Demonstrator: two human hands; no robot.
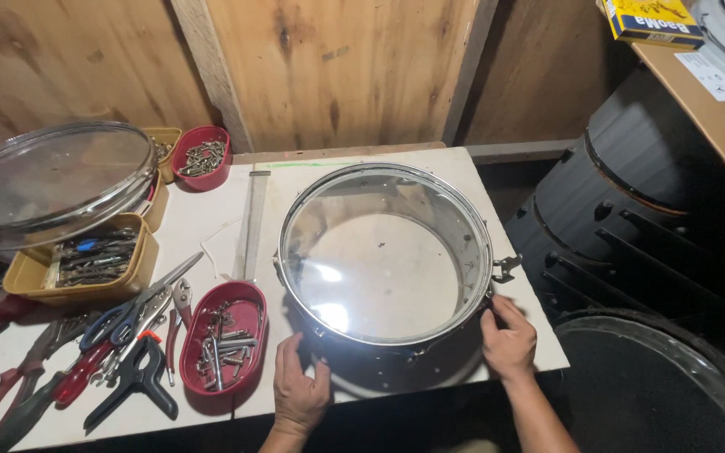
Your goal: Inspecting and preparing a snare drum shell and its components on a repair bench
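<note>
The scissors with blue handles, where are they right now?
The blue-handled scissors lie left of the drum, among pliers, beside the red oval tray.

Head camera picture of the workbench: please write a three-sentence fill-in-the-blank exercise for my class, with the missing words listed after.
1. Both hands, the left hand and the right hand, grip the round chrome-rimmed ____ with the clear skin.
2. The oval red plastic tray of metal parts lies on the drum's ____ side.
3. The blue-handled scissors lie on the ____ tabletop.

Missing words: drum; left; white
</note>
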